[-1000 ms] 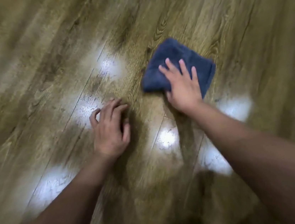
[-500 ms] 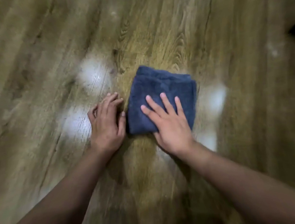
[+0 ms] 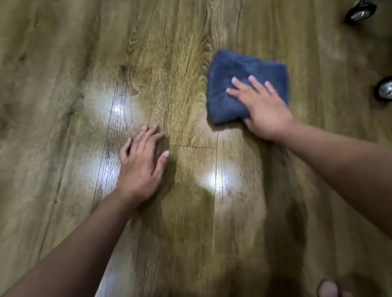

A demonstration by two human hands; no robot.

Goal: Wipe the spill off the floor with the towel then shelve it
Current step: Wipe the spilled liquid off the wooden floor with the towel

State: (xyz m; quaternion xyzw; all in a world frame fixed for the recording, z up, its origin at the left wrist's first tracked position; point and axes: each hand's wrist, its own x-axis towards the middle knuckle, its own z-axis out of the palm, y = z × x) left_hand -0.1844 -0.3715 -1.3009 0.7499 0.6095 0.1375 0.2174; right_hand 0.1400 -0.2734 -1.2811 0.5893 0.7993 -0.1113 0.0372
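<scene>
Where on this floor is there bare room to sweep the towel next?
Bare wood floor spreads wide left of the left hand, and between that hand and the blue towel under the right hand. Right of the towel it is tighter: two chrome caster wheels stand there.

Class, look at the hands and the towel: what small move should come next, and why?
Probably slide the towel back left across the floor. The right hand presses it flat, fingers spread, near the casters, while the left hand braces on the boards. Any spill cannot be told from the glare there.
</scene>
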